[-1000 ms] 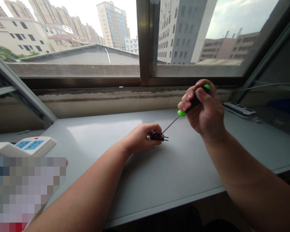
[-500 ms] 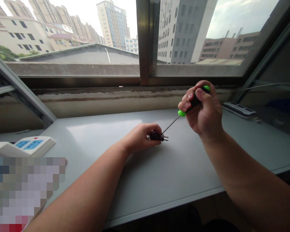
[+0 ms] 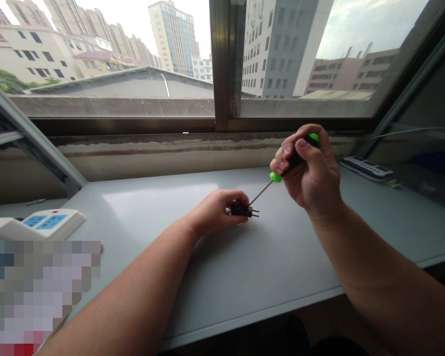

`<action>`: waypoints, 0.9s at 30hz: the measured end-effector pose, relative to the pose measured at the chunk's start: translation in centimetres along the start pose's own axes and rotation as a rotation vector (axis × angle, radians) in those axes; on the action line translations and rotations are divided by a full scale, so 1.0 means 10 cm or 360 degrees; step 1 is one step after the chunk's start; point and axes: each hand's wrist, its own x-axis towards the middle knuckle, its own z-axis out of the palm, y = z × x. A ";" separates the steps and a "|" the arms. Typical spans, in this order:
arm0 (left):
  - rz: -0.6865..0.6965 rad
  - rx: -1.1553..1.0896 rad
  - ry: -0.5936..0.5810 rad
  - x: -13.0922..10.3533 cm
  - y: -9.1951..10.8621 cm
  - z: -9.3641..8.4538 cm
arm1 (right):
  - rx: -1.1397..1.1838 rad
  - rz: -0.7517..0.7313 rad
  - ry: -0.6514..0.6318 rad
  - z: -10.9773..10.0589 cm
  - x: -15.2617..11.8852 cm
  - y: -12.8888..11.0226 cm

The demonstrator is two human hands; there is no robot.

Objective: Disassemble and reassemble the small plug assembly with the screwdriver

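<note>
Just above the middle of the desk, my left hand (image 3: 218,210) pinches a dark electrical plug (image 3: 240,209) between thumb and fingers. The plug's metal prongs point to the right. My right hand (image 3: 309,168) is wrapped round the black and green handle of a screwdriver (image 3: 260,193). Its thin metal shaft slants down to the left, and the tip meets the plug close to the base of the prongs. Whether the tip sits in a screw is too small to make out.
A grey desk (image 3: 274,277) runs under a window (image 3: 222,74). At the left lies a white power strip (image 3: 55,225) with blue sockets, above a blurred-out patch. Another power strip (image 3: 367,169) with a cable lies at the right back.
My right hand has turned the screwdriver handle slightly, and its green collar has shifted a little left and down. The left hand and the plug have hardly moved.
</note>
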 end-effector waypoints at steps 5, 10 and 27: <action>0.0007 0.0000 -0.0002 0.00 -0.01 0.01 | 0.0109 -0.0071 0.0008 -0.04 0.04 0.02; -0.0005 -0.0010 0.0005 0.00 -0.02 0.01 | 0.0163 -0.0118 -0.0030 -0.07 0.06 0.07; -0.0019 -0.0036 0.0004 0.01 -0.02 0.01 | 0.0010 -0.0174 -0.0360 -0.08 0.05 0.09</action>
